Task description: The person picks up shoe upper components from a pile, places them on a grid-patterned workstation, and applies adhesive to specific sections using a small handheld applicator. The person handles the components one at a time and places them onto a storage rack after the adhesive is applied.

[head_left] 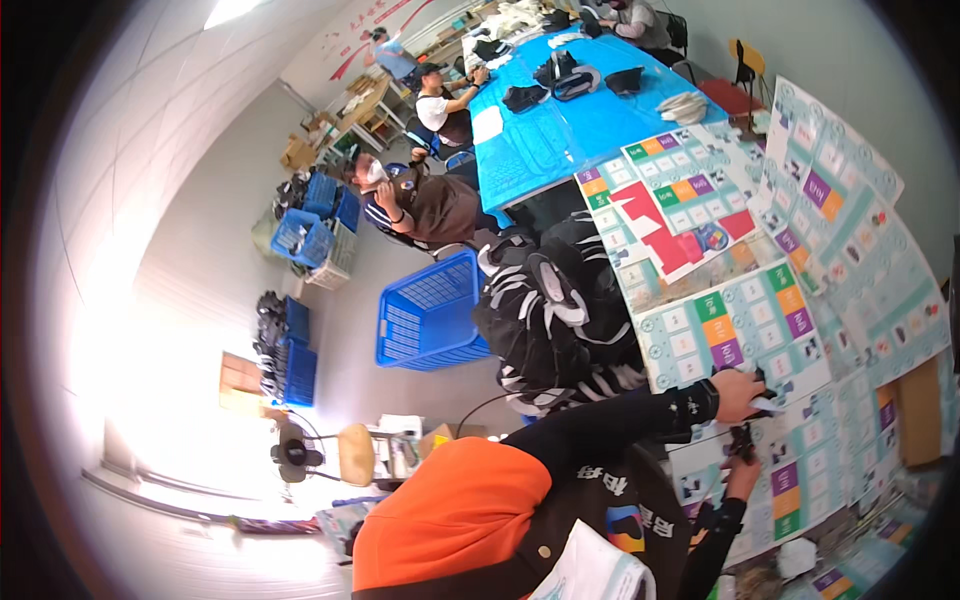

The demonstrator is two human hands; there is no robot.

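Observation:
Over the table covered with printed sheets, my left hand (738, 395) reaches out in a black sleeve. Its fingers are closed round something dark, with a whitish bit (766, 404) at the fingertips; the kind is too small to tell. Just nearer to me, my right hand (742, 476) is closed on a small black thing (740, 440), whose kind I cannot make out. The two hands are close together above the sheets. Under them lie printed sheets (735, 325) with green, orange and purple blocks.
Beside the table is a heap of black-and-white shoe parts (550, 300), with a blue basket (430, 315) next to it. A blue-covered table (560, 130) holds dark pieces and white gloves (682, 107). Several people sit or stand around it, one in a brown apron (430, 205).

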